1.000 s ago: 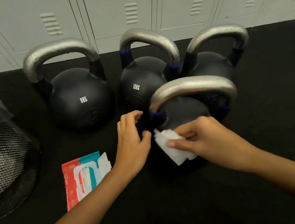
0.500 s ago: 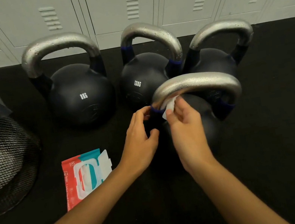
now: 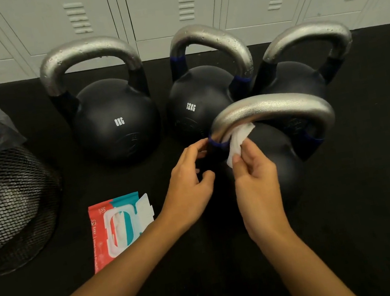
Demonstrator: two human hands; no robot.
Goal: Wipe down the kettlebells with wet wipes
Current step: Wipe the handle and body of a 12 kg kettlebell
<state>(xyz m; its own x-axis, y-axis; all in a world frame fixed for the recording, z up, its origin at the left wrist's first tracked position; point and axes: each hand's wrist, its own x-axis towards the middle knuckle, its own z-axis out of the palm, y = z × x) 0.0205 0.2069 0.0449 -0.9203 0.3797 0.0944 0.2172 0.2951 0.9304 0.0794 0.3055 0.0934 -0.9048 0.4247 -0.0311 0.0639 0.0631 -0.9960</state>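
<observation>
- Kettlebell [image 3: 269, 160] nearest, on black floor just before three others.
- Wet wipe [image 3: 237, 141] pinched in right hand [image 3: 254, 179], now raised from the ball to the handle's underside, left end.
- Left hand [image 3: 189, 182] loosely curled beside that handle's left post, gripping nothing.
- Handle wiping likely starting.
- Wipes pack [image 3: 119, 226], lid open, left of kettlebell.

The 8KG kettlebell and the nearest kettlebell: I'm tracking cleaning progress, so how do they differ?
The 8KG kettlebell stands untouched, droplets on its handle; the nearest kettlebell has the right hand pressing a wet wipe under its handle. Its handle base is banded blue; the 8KG's looks black. Both have black bodies and silver handles.
</observation>
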